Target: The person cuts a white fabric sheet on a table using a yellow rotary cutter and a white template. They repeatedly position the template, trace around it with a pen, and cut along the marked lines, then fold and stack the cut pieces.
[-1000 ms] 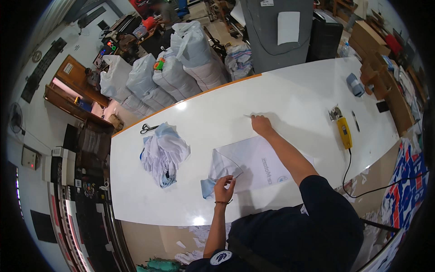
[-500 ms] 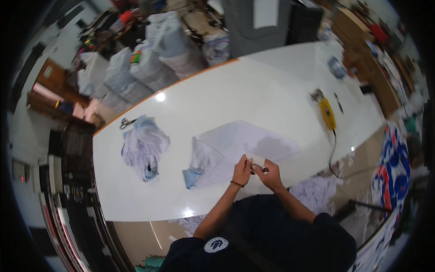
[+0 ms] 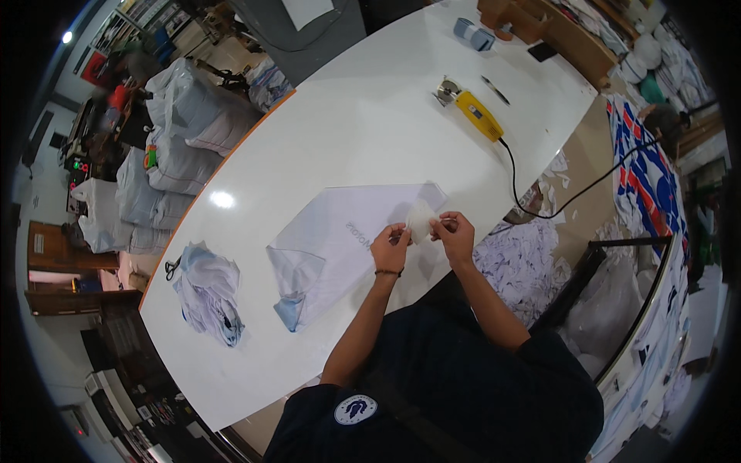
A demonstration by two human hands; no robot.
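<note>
Left hand (image 3: 390,247): raised just above the near edge of the worktop (image 3: 363,116), fingers pinched shut on the left edge of a small white scrap of cloth (image 3: 421,220).

Right hand (image 3: 455,235): level with the left, fingers likewise closed on the right edge of the same scrap. Both hands are equally near it; neither leads.

Small white scrap of cloth: held between the two hands, off the surface, directly over the near corner of the flat white fabric sheet (image 3: 351,235). It is stretched side to side from one hand to the other, so its long axis appears to run left to right across the person's front. Its fine shape is too small to tell.

Flat white fabric sheet: spread on the worktop, lying away and to the left of the hands; its far-left end is folded over, showing pale blue.

Crumpled bundle of white and blue cloth (image 3: 208,297): well to the left, apart from the sheet, with scissors (image 3: 171,266) touching its upper edge.

Yellow electric cutter (image 3: 475,112): far right of the worktop, its black cord (image 3: 540,197) trailing over the edge.

Cloth offcuts (image 3: 521,258): heaped below the worktop, right of the person.
</note>
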